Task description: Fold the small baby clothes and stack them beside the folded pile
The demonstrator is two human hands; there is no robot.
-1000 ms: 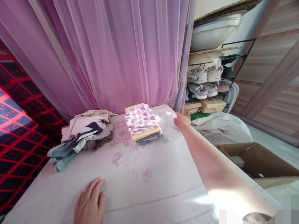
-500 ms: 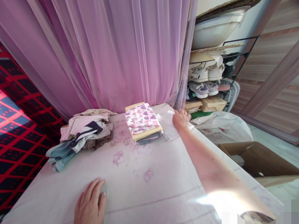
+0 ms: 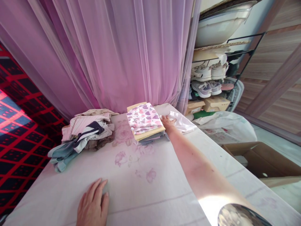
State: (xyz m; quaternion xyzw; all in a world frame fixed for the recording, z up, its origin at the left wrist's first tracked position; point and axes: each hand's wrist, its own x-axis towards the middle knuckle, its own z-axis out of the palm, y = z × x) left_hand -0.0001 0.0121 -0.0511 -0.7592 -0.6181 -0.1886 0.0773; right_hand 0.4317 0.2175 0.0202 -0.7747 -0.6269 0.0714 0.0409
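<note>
My left hand (image 3: 92,202) rests flat on the flowered sheet (image 3: 131,175) near the front, fingers out, holding nothing. My right hand (image 3: 168,123) reaches far forward, fingers spread on a white cloth (image 3: 182,122) that lies partly wrinkled at the bed's right edge. Just left of that hand is a stack of folded clothes: a heart-print garment (image 3: 143,117) on top, a yellow garment (image 3: 150,134) below it and grey ones (image 3: 150,140) at the bottom. A loose heap of clothes (image 3: 88,130), with striped, navy-white and teal pieces, sits at the left.
Purple curtains (image 3: 117,56) hang along the bed's far side. Past the right edge stand a shoe rack (image 3: 246,53) with sneakers (image 3: 202,72), a white plastic bag (image 3: 228,125) and an open cardboard box (image 3: 261,160). A red-and-black checked fabric (image 3: 21,141) lies at far left.
My right hand has moved left from the bed's edge to beside the folded stack. The white cloth now shows spread out to the right of it. My left hand stays in place.
</note>
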